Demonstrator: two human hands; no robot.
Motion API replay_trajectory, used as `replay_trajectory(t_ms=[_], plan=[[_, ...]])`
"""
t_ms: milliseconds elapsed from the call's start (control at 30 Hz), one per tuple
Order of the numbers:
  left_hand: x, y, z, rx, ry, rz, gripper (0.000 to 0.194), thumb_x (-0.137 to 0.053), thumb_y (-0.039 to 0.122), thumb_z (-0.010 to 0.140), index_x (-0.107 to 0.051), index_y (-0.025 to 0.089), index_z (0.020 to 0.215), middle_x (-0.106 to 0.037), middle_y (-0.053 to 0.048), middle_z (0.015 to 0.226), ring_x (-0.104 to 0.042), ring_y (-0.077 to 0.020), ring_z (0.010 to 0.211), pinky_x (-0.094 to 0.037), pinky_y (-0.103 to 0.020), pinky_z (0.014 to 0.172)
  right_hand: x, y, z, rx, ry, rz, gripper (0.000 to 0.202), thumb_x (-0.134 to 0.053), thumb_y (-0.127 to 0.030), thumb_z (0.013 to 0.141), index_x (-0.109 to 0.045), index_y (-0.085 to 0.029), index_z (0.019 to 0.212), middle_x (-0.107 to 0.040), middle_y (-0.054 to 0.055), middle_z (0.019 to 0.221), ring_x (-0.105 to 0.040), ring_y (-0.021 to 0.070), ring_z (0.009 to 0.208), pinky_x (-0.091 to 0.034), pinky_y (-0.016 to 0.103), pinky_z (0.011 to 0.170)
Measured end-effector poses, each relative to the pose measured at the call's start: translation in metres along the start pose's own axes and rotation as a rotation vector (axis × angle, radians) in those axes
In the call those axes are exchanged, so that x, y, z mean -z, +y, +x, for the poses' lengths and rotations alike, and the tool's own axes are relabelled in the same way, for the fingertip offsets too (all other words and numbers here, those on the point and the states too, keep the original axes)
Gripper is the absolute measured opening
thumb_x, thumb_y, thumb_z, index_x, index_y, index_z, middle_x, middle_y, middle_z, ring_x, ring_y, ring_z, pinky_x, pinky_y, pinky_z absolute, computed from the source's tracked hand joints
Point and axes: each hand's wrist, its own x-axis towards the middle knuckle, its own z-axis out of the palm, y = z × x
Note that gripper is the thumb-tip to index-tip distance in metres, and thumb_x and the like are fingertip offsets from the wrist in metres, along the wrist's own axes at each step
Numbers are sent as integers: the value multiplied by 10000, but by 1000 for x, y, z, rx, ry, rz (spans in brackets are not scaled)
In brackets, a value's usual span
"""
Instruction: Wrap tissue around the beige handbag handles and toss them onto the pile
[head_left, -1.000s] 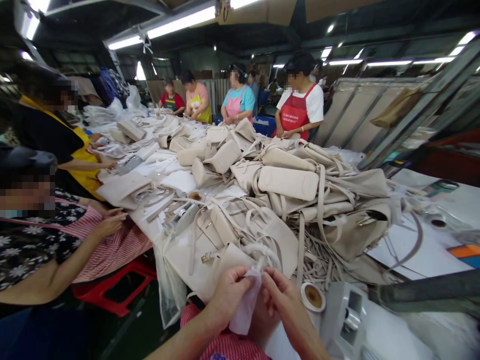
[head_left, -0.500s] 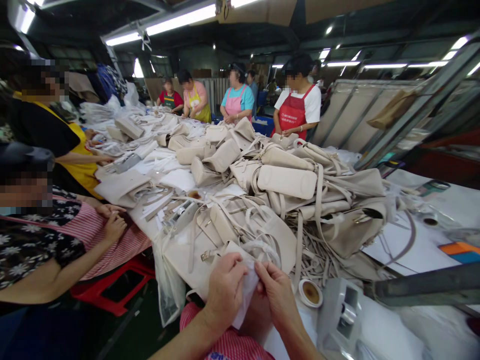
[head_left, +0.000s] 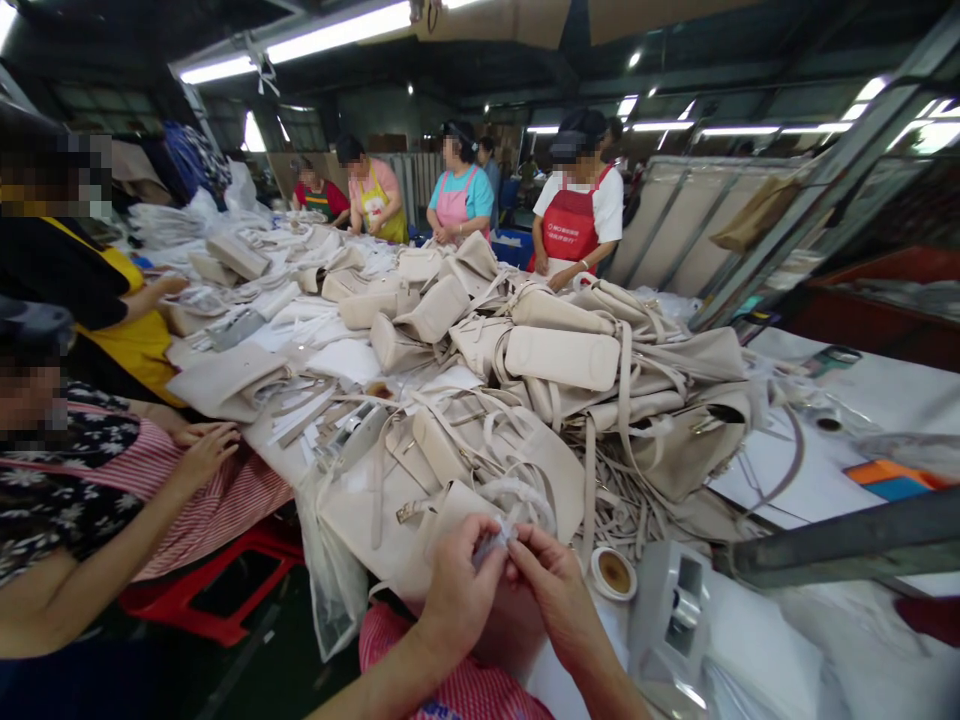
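Near the bottom centre, my left hand [head_left: 463, 585] is closed on a thin white sheet [head_left: 501, 532], which is now mostly bunched between my fingers. My right hand [head_left: 551, 580] pinches the same sheet from the other side, the two hands nearly touching. Just beyond them lies a beige bag [head_left: 457, 505] with a metal buckle [head_left: 411, 512] to its left. Right of my right hand sit a roll of tape [head_left: 614, 573] and a grey tape dispenser [head_left: 670, 620].
A large heap of beige bags [head_left: 562, 358] and straps covers the table. A person in a striped apron [head_left: 180, 460] sits at the left by a red stool [head_left: 217, 590]. Several people stand around the far side. A metal bar [head_left: 847, 540] juts in at the right.
The white sheet, hanging down between my hands before, is now gathered up small in my fingers. The view has shifted a little to the right. The person in red apron has lowered a hand.
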Motion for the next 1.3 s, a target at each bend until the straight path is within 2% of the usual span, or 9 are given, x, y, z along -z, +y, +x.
replay_trajectory(t_ms=[233,400,533,700,900,967,1067,1200,1300], plan=[[-1,2,8,176,-58,-228,147,-629,280,767,-690,171,843,-699,-27,735,-622,-200,691,-478,-287,665,-7,11,4,33,121,38,446,-845,-552,584,-615,-214,761,-587,-45,506,-518,138,460,-416,248,480],[1,-7,14,269,-35,-343,153,-693,283,681,-689,161,773,-689,-17,699,-605,-181,653,-472,-275,636,-11,18,-1,114,225,-190,264,-749,-458,732,-645,-218,698,-648,-8,597,-579,176,567,-459,276,549],[5,-6,14,172,-25,-237,102,-681,244,707,-721,171,765,-687,-28,749,-611,-192,723,-478,-285,695,-13,12,-7,165,273,-325,207,-702,-408,761,-764,-211,764,-741,46,791,-633,241,778,-488,329,722],[11,0,12,13,-62,-159,121,-649,234,776,-763,193,780,-699,-45,812,-623,-208,816,-472,-296,778,-16,2,-7,29,236,-127,319,-763,-514,687,-738,-196,696,-644,-3,611,-528,167,593,-411,278,571],[8,-8,13,443,-140,-617,206,-751,322,651,-710,161,774,-685,-10,704,-590,-159,652,-459,-274,659,-17,5,-3,-27,217,69,401,-809,-522,651,-598,-184,611,-449,-73,511,-342,89,486,-250,228,473],[6,-10,14,490,-129,-688,226,-769,316,622,-648,172,745,-643,18,652,-569,-143,607,-443,-258,615,-16,8,-3,-25,185,74,417,-804,-530,658,-577,-184,610,-444,-73,523,-343,91,500,-257,228,486],[7,-6,13,349,-105,-516,133,-707,271,676,-609,188,713,-604,24,638,-552,-144,602,-437,-258,606,-16,11,-4,-5,160,67,411,-791,-535,677,-577,-187,636,-446,-73,548,-349,97,521,-277,229,502],[11,3,10,-99,-56,-31,149,-545,180,811,-680,196,750,-660,-46,808,-605,-201,808,-465,-305,774,-17,13,-4,55,177,33,389,-779,-528,685,-580,-197,641,-463,-67,564,-370,108,535,-311,237,511],[11,3,8,-152,-79,73,129,-569,218,843,-685,198,791,-664,-53,835,-614,-217,828,-475,-314,781,-19,14,-3,102,224,4,353,-765,-520,685,-612,-204,655,-492,-61,558,-390,117,524,-332,245,511]])
